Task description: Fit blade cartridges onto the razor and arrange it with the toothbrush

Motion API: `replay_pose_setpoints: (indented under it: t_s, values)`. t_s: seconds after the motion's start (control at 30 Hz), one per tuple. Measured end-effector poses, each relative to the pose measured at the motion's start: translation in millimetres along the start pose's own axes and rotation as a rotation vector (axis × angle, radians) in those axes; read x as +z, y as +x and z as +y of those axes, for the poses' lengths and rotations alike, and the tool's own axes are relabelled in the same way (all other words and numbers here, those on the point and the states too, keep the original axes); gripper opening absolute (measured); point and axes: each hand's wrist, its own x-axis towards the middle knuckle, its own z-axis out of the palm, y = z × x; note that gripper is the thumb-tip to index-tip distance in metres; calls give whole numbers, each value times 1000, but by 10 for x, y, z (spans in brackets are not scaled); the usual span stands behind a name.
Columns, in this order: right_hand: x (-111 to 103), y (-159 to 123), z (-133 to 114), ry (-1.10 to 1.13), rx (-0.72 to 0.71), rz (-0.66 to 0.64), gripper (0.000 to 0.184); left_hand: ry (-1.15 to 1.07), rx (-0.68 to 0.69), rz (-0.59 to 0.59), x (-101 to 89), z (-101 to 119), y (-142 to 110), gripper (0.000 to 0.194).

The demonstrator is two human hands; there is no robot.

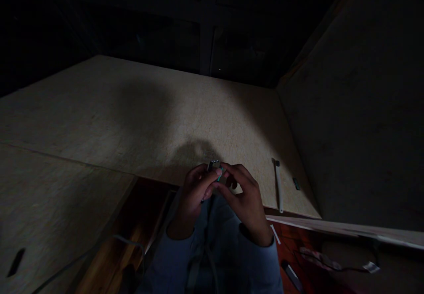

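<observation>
My left hand (195,187) is closed around a small dark object with a shiny metallic end (214,161). Its thumb lies across the object near a thin green piece (220,174). Opposite it, my right hand (241,188) is closed, with thumb and forefinger pinching at the edge of the green piece. Fingers cover most of both items, and the dim light hides what kind they are. Both hands are held close together above my lap, at the near edge of the pale marbled ledge (212,108).
On the ledge at right lie a toothbrush (278,188) and a small dark green-and-black piece (296,184). A black flat item (16,262) lies at lower left near a grey cable (76,258). A wall panel (364,108) bounds the right side; dark window panes stand behind.
</observation>
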Motion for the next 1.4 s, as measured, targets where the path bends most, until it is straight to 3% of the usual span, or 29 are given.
replay_pose_setpoints:
  t_s: [0.13,0.3,0.57,0.8,1.17,1.4]
  values:
    - [-4,3,-59,135,109,135,37,-38,15,2,6,28,-8,39]
    - [-8,20,-105,517,261,306,36,-101,27,-33,15,75,-50,50]
    - [30,33,-32,896,387,213,46,39,136,-1,85,123,-159,44]
    - [44,38,-81,1170,366,97,47,41,121,-32,104,147,-212,46]
    - [6,37,-76,1310,349,-13,43,54,86,-227,4,148,-200,42]
    - [18,59,-80,1329,351,-29,44,118,151,-179,24,173,-227,35]
